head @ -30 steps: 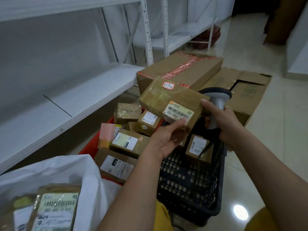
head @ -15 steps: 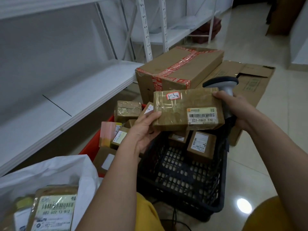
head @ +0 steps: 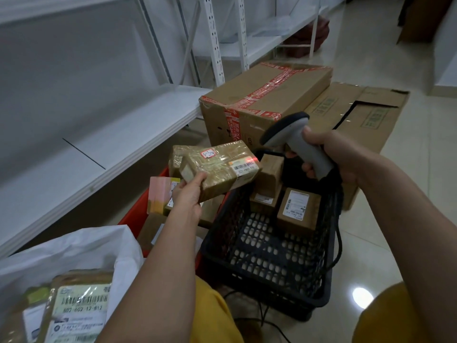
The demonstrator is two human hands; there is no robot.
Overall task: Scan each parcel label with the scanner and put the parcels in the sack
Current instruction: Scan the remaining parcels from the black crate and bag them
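Left hand [head: 188,196] grips the taped parcel [head: 217,169] above the basket rim [head: 210,243]; right hand [head: 338,162], now lifted off it, grips the scanner [head: 296,137].

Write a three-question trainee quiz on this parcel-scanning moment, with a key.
1. True or false: the scanner throws red light on the held parcel's label.
2. Which hand grips the scanner?
A. left hand
B. right hand
3. What colour is the basket under the scanner?

Key: 1 true; 2 B; 3 black.
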